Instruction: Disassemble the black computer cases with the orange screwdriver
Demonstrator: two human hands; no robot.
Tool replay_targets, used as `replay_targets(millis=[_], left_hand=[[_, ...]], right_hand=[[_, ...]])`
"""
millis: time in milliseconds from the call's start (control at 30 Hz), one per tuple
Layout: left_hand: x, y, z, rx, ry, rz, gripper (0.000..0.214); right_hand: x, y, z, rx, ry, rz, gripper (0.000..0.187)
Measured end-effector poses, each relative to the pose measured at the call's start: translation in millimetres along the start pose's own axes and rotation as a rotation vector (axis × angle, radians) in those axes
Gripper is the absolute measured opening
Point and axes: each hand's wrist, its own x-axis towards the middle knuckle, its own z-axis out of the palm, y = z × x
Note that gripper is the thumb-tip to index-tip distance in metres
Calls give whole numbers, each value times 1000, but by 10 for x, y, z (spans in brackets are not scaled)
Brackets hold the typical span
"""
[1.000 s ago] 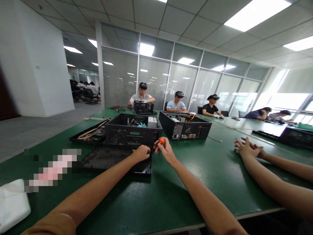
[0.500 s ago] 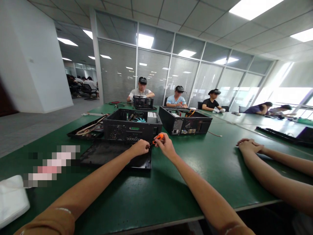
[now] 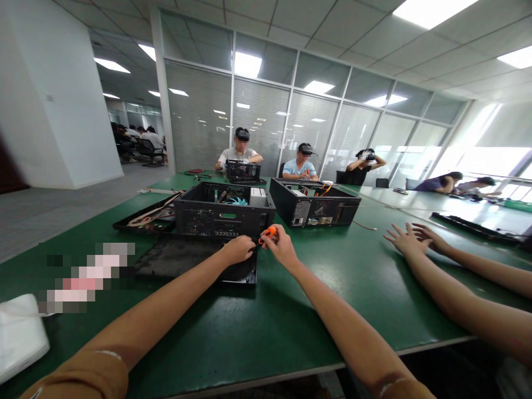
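Note:
My right hand [image 3: 281,247] is closed round a small screwdriver with an orange handle [image 3: 268,233], its tip pointing left. My left hand [image 3: 238,249] is pinched shut at that tip; what it holds is too small to see. Both hands hover over the right end of a flat black case side panel [image 3: 183,260]. Just behind them stands an open black computer case [image 3: 224,215] with a fan and cables inside.
A second open case [image 3: 315,208] stands to the right on the green table [image 3: 341,277]. A neighbour's two hands [image 3: 409,239] rest at my right. A black tray with cables [image 3: 145,217] lies left; white cloth [image 3: 19,335] at near left. Several people sit opposite.
My hands stay together at the screwdriver tip. The neighbour's clasped hands have come apart and the fingers spread. A person opposite has raised both arms to the headset.

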Motion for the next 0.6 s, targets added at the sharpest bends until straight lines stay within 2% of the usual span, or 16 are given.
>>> replay_targets(millis=[200, 600], left_hand=[[-1, -7, 4, -7, 1, -20, 10], [14, -45, -7, 9, 51, 22, 12]], right_hand=[[-9, -7, -1, -13, 26, 31, 30], [7, -10, -16, 1, 64, -10, 32]])
